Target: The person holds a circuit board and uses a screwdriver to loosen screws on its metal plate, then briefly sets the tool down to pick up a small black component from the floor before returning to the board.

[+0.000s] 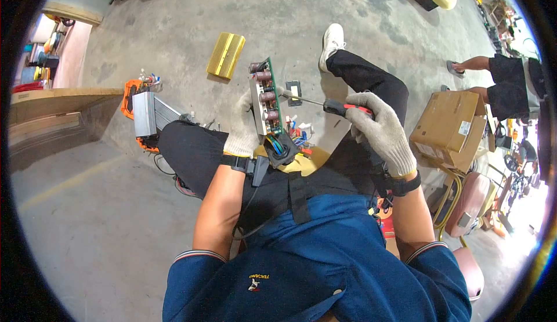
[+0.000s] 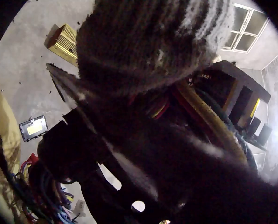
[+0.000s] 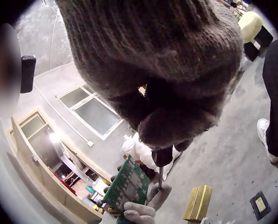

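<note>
In the head view my gloved left hand (image 1: 241,126) holds a green circuit board (image 1: 276,104) upright over my lap, with brown cylindrical parts along it and a pale metal strip. Coloured wires (image 1: 277,145) run from its lower end through a black end plate. My gloved right hand (image 1: 380,126) grips a screwdriver (image 1: 335,107) by its black and red handle. Its shaft points left, the tip close by the board and the left fingers. The right wrist view shows the board's soldered side (image 3: 125,186). Glove and dark plate fill most of the left wrist view.
A gold finned case (image 1: 226,55) and a black labelled piece (image 1: 294,93) lie on the concrete floor ahead. A silver finned case (image 1: 145,115) with orange parts is by my left knee. To the right are a cardboard box (image 1: 447,125) and another person's legs (image 1: 503,81).
</note>
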### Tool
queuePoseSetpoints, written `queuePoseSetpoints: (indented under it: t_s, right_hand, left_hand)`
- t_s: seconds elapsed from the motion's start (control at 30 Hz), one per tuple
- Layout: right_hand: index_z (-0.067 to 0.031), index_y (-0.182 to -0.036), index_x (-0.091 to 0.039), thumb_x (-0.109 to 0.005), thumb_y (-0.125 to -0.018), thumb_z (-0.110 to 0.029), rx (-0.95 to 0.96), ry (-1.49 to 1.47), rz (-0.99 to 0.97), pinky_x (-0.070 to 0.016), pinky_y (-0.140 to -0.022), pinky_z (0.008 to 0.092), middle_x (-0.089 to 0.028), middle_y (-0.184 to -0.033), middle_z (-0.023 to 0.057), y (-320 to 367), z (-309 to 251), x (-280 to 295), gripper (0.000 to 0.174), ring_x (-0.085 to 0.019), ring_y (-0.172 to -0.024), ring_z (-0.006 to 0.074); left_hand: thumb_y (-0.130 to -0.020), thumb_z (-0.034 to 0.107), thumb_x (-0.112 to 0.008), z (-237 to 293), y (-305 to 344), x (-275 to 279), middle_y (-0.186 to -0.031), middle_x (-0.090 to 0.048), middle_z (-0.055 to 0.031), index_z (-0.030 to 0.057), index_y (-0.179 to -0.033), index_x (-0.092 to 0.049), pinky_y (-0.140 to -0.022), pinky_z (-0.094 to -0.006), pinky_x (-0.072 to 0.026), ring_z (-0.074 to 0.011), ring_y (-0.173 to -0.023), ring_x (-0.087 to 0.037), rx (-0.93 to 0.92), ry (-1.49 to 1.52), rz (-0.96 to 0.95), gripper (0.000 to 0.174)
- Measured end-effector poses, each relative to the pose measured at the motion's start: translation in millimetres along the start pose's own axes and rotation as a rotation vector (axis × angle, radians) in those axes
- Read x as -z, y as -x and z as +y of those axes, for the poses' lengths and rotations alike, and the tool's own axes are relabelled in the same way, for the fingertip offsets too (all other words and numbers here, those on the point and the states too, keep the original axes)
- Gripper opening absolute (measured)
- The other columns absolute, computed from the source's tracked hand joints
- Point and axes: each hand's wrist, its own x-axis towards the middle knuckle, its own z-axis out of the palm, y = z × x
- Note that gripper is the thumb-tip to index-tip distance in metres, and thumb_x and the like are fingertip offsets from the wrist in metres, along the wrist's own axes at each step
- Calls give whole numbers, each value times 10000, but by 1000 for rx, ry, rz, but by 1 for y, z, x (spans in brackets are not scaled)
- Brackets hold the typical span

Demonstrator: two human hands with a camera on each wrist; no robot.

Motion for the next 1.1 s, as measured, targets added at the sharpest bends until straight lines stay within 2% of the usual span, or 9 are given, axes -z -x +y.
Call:
queuePoseSetpoints:
  t_s: [0.23,0.43,0.5,0.6,0.63,0.83,0.97,1.03,1.1]
  right_hand:
    - [-7,-1252,-662,-725,-895,-149,248,217,72,-508,-994,343,-708,-1144,132,-3,10,-2,389,-679,-1085,221]
    - [-12,-1249,-658,-732,-880,-117,362,248,122,-513,-993,341,-708,-1158,137,-2,11,-2,390,-685,-1087,229]
    - [-13,-1251,-656,-728,-882,-109,363,241,131,-513,-991,339,-708,-1149,134,-1,10,-4,388,-685,-1079,226]
    - [-15,-1253,-653,-720,-886,-90,368,235,141,-513,-982,333,-708,-1130,128,-1,7,-8,380,-683,-1063,217]
    - [-15,-1252,-652,-715,-888,-80,373,236,142,-513,-977,329,-706,-1120,125,-1,7,-7,375,-682,-1053,211]
    - [-17,-1240,-652,-717,-890,-74,341,223,165,-513,-959,314,-705,-1097,98,-1,5,-9,361,-664,-1043,169]
    - [-13,-1218,-668,-710,-886,-67,342,199,226,-511,-927,291,-695,-1058,58,5,-3,4,339,-636,-1000,133]
    - [-10,-1212,-671,-709,-878,-63,288,153,235,-509,-922,286,-691,-1051,49,13,-9,14,340,-630,-989,127]
    - [-2,-1190,-679,-711,-849,-48,204,100,248,-500,-916,271,-679,-1036,28,23,-18,22,345,-613,-975,109]
  left_hand:
    - [-1047,297,-594,0,3,-10,-927,-587,41,239,-1303,-579,-671,-350,-615,-96,-704,-602,6,19,-66,263]
    - [-1054,292,-559,-1,-1,-13,-936,-577,41,204,-1320,-579,-643,-306,-580,-71,-760,-591,44,181,-128,281]
    - [-1079,290,-500,-3,4,-26,-1054,-669,-86,2,-1424,-536,-550,-227,-540,-64,-676,-611,-65,-14,101,451]
    - [-1081,288,-491,2,5,-30,-1046,-659,-84,7,-1425,-540,-547,-238,-534,-75,-698,-618,-67,-2,91,447]
    - [-1086,281,-482,0,2,-21,-1062,-654,-80,56,-1438,-546,-575,-264,-544,-81,-723,-623,-17,134,22,422]
    - [-1059,315,-543,2,5,-24,-1011,-637,-28,116,-1451,-545,-676,-320,-588,-111,-781,-635,36,149,-153,440]
    - [-1041,336,-575,2,6,-25,-1037,-655,-43,115,-1452,-544,-693,-337,-599,-125,-779,-629,-25,-11,-44,468]
    - [-1040,293,-573,6,6,-24,-1153,-660,-35,132,-1468,-527,-718,-370,-604,-120,-826,-621,24,-137,17,459]
    - [-1040,275,-567,3,9,-29,-1214,-646,-23,143,-1476,-516,-723,-376,-601,-119,-859,-617,1,-50,-51,458]
